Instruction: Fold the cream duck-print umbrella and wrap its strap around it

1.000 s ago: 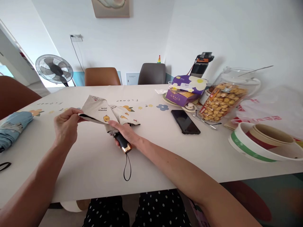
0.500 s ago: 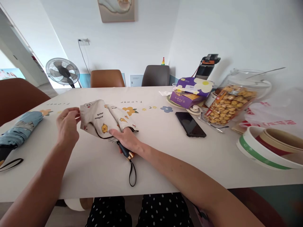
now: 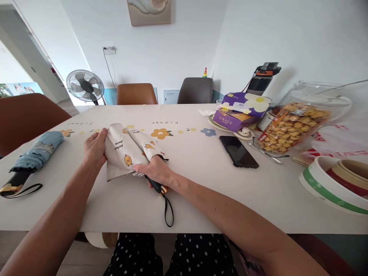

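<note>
Cream umbrella (image 3: 130, 151); L hand (image 3: 96, 148) pinching edge; R hand (image 3: 156, 170) clasping

Soft, fairly bright light fills the room around me, strongest at the whitish opening (image 3: 7, 65) on the far left, which is nearly washed out. The bottle (image 3: 260, 83) casts a blurry grey shadow rightward on the wall (image 3: 247, 34), so light seems to reach me from the left. Faint shading lies on the worktop (image 3: 198, 207) beside my left hand (image 3: 96, 148); below its front edge everything turns dim. Small highlights glint on the clear jar (image 3: 299, 124). My right hand (image 3: 155, 170) looks reasonably crisp. Wide-lens distortion stretches the white bowl (image 3: 319, 188) at the right edge, whose lower corner is dark and smeary.
</note>
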`<state>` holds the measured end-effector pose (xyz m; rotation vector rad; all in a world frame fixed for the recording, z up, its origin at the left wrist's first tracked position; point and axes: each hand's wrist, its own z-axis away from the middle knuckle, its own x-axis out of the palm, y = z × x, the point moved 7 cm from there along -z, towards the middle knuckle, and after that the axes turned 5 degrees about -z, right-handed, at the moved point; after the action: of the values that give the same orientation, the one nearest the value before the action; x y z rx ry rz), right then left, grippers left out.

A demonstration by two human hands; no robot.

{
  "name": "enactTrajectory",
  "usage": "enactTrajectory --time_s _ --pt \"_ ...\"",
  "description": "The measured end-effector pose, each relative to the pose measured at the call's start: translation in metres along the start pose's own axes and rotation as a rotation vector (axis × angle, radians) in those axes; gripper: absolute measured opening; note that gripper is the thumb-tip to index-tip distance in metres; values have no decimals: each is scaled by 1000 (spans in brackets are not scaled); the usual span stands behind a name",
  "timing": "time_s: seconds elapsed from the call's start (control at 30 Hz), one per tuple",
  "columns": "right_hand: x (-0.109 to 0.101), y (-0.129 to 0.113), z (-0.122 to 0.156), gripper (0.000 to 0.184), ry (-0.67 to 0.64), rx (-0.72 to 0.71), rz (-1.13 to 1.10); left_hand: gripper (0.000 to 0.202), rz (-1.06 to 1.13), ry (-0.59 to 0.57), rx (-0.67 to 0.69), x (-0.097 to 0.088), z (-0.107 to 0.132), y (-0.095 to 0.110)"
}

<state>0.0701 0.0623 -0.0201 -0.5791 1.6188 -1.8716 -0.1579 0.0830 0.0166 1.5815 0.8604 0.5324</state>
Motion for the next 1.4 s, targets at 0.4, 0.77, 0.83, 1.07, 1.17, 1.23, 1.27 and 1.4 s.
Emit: enactTrajectory --time_s 0.4,0.77,0.83,1.07,1.17,1.23,1.27,1.4 --pt "-3 9 -5 32 45 -13 -36 8 -228 54 61 13 11 -20" --pt "-24 -21 0 47 363 -211 244 33 -187 -210 320 53 99 42" --pt "-25 -27 3 55 413 -249 298 34 -148 -231 242 57 102 40" --pt "-15 -23 2 55 408 -343 382 36 288 -476 -146 74 98 20" --pt "-14 -20 1 51 416 -375 383 36 435 -607 -294 83 105 15" --pt "-15 -19 2 47 420 -369 377 35 490 -669 -387 87 109 12" --pt "-16 -19 2 45 412 -360 370 36 508 -682 -417 88 111 10" --pt "-15 -28 4 39 355 -395 290 38 553 -653 -442 87 108 7"
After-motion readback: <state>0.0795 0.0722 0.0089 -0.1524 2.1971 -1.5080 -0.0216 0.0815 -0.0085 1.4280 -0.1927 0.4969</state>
